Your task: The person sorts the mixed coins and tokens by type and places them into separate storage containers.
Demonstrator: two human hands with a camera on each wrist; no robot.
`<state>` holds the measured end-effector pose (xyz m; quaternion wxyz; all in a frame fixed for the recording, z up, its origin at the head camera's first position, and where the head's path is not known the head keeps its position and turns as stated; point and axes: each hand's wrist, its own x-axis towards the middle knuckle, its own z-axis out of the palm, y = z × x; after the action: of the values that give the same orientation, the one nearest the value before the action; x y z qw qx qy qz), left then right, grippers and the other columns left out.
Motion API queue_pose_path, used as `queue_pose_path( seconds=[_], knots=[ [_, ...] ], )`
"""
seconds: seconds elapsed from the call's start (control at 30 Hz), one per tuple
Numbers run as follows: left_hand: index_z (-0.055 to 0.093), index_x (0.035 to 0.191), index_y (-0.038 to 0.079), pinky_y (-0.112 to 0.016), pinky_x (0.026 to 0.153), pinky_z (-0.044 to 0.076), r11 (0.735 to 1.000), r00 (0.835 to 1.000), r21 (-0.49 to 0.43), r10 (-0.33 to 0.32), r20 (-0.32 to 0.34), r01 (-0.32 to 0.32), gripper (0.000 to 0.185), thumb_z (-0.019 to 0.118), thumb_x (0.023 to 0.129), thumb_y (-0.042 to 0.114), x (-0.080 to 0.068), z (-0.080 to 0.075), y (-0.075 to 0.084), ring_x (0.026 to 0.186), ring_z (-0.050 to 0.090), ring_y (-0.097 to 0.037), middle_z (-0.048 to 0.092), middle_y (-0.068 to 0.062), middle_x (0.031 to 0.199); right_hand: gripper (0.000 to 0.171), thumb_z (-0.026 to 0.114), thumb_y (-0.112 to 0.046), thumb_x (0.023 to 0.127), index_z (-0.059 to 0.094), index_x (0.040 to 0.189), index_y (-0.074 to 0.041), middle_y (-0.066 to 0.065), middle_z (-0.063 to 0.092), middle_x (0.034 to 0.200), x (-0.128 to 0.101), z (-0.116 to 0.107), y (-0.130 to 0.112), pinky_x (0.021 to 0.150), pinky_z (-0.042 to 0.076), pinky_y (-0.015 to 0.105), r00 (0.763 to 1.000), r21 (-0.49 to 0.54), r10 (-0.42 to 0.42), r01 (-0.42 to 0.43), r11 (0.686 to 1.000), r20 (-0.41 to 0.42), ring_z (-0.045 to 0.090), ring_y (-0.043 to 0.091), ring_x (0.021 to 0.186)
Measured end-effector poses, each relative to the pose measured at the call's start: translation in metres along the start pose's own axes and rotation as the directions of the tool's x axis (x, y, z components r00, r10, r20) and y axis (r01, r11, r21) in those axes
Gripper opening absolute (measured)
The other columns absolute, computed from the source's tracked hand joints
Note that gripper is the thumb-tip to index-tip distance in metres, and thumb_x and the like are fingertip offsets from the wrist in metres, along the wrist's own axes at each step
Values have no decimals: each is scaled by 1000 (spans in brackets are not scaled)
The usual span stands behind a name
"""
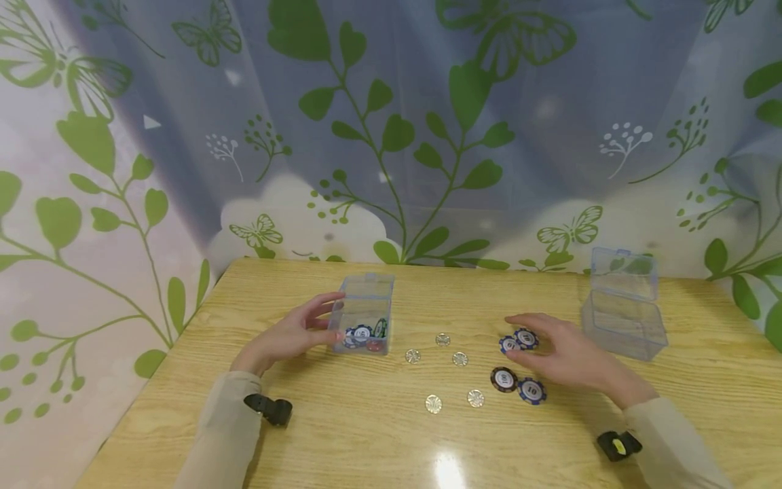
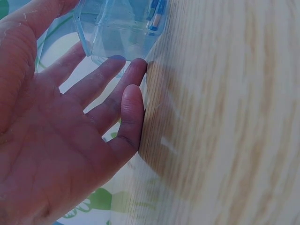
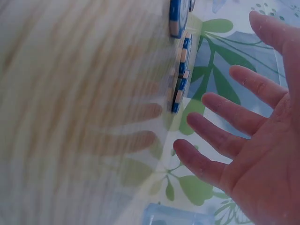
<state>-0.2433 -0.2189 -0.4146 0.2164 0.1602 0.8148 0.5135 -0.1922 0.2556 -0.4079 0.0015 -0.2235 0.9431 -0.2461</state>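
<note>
The worktop is pale wood grain with a glossy finish. Both boxes are clear, smooth plastic. The coins look shiny metal; the chips matt plastic.

Both forearms (in pale sleeves, a small dark device at each wrist) extend forward over the table, the left hand open with fingers straight and angled to the right, the right hand open, palm down, fingers spread and pointing left.
</note>
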Motion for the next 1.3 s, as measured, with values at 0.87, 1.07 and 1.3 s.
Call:
queue_pose_path(
  seconds=[0.87,1.07,1.3],
  knots=[
    [26,163,25,-58,111,43,1000,1000,5,13,8,-13,80,72,98,28,-1,0,0,149,36,-47,35,-21,163,50,74,-24,95,60,140,-6,22,63,138,3,-5,23,102,47,64,999,-14,-42,42,999,27,58,47,127],
    [26,163,25,-60,112,42,1000,1000,19,12,5,-12,80,72,98,29,-1,0,-1,150,33,-49,28,-19,167,51,78,-22,92,62,138,-5,19,67,129,6,-3,28,93,53,57,998,-40,-63,64,997,21,64,40,115],
    [27,162,27,-60,114,41,1000,1000,-1,7,5,-7,79,72,97,30,0,0,-1,151,33,-47,32,-18,165,50,79,-22,90,65,135,-7,6,65,110,14,-2,34,69,43,27,998,15,-24,23,1000,57,55,13,91]
  ],
)
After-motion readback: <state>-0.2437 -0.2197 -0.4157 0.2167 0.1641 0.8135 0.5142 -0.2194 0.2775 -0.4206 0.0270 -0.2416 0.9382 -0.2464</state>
